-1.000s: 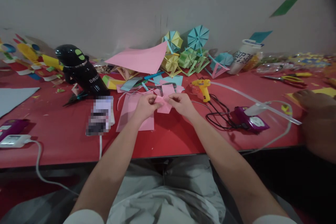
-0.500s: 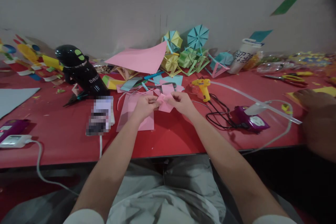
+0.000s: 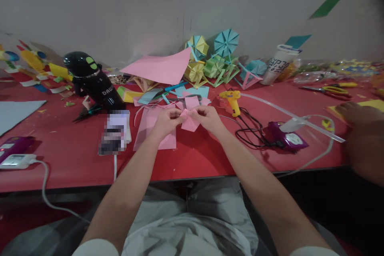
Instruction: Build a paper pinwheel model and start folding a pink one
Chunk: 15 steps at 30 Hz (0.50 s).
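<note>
A small creased piece of pink paper [image 3: 190, 123] is held up between my two hands above the red table. My left hand [image 3: 168, 121] pinches its left side between thumb and fingers. On the right side, my right hand [image 3: 209, 117] grips it the same way. Folds run out from the paper's middle. Flat pink sheets [image 3: 154, 128] lie on the table beneath and left of my left hand. Just behind my fingers is another small pink square [image 3: 192, 102], close to scissors that are partly hidden.
A yellow glue gun [image 3: 232, 100] with a black cord lies to the right, near a purple power socket [image 3: 288, 136]. To the left are a phone [image 3: 115, 132] and a black bottle [image 3: 96, 82]. Folded paper models [image 3: 216, 62] stand along the wall. Another person's hand [image 3: 360, 114] is far right.
The pink paper has tilted and spread a little, so its lower part hangs slightly lower and more creases show. Both hands stay in nearly the same place.
</note>
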Each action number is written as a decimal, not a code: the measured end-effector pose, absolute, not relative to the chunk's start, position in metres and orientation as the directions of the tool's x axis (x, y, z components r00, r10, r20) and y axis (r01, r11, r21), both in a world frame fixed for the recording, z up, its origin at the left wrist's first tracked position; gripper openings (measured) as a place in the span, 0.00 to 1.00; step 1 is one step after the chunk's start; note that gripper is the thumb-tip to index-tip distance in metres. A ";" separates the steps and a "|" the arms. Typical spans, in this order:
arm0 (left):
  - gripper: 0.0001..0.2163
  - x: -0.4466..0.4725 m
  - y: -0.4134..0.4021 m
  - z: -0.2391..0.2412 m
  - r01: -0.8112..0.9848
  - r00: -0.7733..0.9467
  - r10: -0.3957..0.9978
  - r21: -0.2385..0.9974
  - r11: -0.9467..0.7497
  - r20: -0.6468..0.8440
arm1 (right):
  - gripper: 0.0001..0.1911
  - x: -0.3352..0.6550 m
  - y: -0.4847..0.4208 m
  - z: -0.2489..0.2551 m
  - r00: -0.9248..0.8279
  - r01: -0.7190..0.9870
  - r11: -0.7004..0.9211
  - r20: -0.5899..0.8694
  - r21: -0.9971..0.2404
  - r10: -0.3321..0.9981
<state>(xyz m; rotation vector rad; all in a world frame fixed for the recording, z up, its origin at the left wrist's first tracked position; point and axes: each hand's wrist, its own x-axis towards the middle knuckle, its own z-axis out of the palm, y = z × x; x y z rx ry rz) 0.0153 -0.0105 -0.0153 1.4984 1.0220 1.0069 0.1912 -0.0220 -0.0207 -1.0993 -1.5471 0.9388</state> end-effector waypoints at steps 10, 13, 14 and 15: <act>0.14 0.017 -0.013 -0.012 0.107 0.277 0.959 0.990 -0.092 0.060 | 0.15 0.190 -0.022 -0.023 -0.105 0.174 0.300 0.286 -0.938 0.953; 0.16 0.016 -0.013 -0.011 0.113 0.290 0.955 0.989 -0.094 0.057 | 0.16 0.189 -0.022 -0.023 -0.086 0.175 0.276 0.264 -0.945 0.961; 0.17 0.015 -0.014 -0.011 0.116 0.295 0.954 0.989 -0.094 0.056 | 0.16 0.189 -0.021 -0.023 -0.080 0.171 0.273 0.263 -0.947 0.961; 0.17 0.015 -0.013 -0.012 0.120 0.300 0.952 0.988 -0.096 0.056 | 0.15 0.189 -0.021 -0.024 -0.077 0.165 0.275 0.266 -0.947 0.961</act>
